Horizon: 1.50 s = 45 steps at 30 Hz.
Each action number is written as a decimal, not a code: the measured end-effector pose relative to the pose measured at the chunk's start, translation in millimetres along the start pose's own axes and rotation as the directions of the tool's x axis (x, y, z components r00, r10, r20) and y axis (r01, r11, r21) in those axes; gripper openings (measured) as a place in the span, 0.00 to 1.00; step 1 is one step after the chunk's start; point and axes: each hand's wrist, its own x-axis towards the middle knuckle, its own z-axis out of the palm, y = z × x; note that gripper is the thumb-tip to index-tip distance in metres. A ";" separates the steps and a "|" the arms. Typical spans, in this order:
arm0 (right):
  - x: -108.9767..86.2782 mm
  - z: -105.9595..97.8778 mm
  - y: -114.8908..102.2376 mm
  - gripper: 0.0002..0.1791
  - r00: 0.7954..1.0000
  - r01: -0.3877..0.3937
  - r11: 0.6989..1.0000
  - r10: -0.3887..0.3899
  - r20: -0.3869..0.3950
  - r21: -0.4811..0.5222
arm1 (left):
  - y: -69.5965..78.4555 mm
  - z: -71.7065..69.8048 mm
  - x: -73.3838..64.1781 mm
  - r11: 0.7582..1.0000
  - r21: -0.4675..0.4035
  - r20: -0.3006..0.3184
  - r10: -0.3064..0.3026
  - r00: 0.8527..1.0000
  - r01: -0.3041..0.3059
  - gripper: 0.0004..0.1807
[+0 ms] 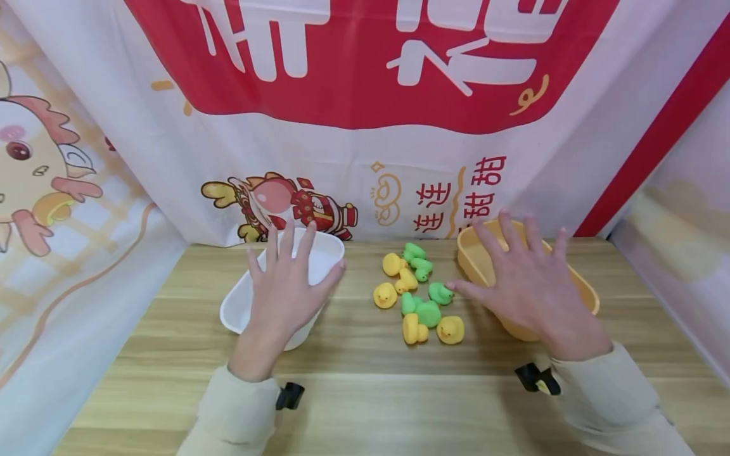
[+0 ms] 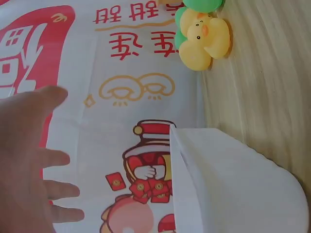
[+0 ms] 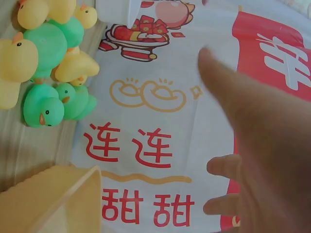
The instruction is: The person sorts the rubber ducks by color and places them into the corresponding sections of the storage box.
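White tub (image 1: 324, 252) — lengthwise toward far right

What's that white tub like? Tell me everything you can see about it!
The white tub is long and open at the top, with rounded corners and a smooth rim. It looks like plastic. It stands upright on the wood-patterned table, left of the toy ducks, slanting from near left to far right. The person's left hand is above it, hiding part of its inside, but seems not to touch it.
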 end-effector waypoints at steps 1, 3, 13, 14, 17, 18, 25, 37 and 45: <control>0.3 -0.2 -0.1 0.63 1.000 0.009 1.000 -0.009 -0.001 0.011 | -2.8 -2.3 -2.3 0.999 -0.041 -0.014 -0.020 1.000 0.019 0.47; 0.6 0.2 -0.3 0.60 1.000 0.028 0.998 -0.028 -0.004 0.048 | -10.6 -6.3 -8.3 0.986 -0.149 -0.053 -0.087 0.995 0.078 0.42; 5.0 40.6 -7.9 0.39 0.995 0.053 0.923 -0.079 0.052 0.381 | -66.0 13.0 -45.5 0.695 -0.580 -0.119 -0.588 0.800 0.424 0.39; 5.4 46.2 -9.0 0.35 0.995 0.056 0.910 -0.086 0.056 0.410 | -72.9 17.1 -49.3 0.651 -0.612 -0.088 -0.620 0.780 0.449 0.40; 4.7 59.7 -13.5 0.29 0.992 0.044 0.881 -0.096 0.087 0.472 | -92.8 27.0 -60.6 0.517 -0.696 0.016 -0.682 0.731 0.498 0.42; 3.5 62.7 -15.3 0.28 0.991 0.033 0.872 -0.093 0.099 0.488 | -98.5 28.8 -63.5 0.473 -0.718 0.055 -0.694 0.718 0.511 0.43; -14.3 78.0 -23.8 0.23 0.997 0.006 0.824 -0.051 0.063 0.566 | -122.2 27.7 -68.5 0.299 -0.813 0.197 -0.665 0.720 0.499 0.37; -26.1 97.0 -22.6 0.19 0.998 0.053 0.816 -0.060 -0.008 0.575 | -138.2 18.7 -67.8 0.131 -0.838 0.385 -0.547 0.743 0.530 0.32; -30.7 113.1 -19.7 0.18 0.996 0.092 0.800 -0.080 -0.047 0.593 | -143.2 19.2 -70.8 0.106 -0.830 0.427 -0.512 0.745 0.548 0.33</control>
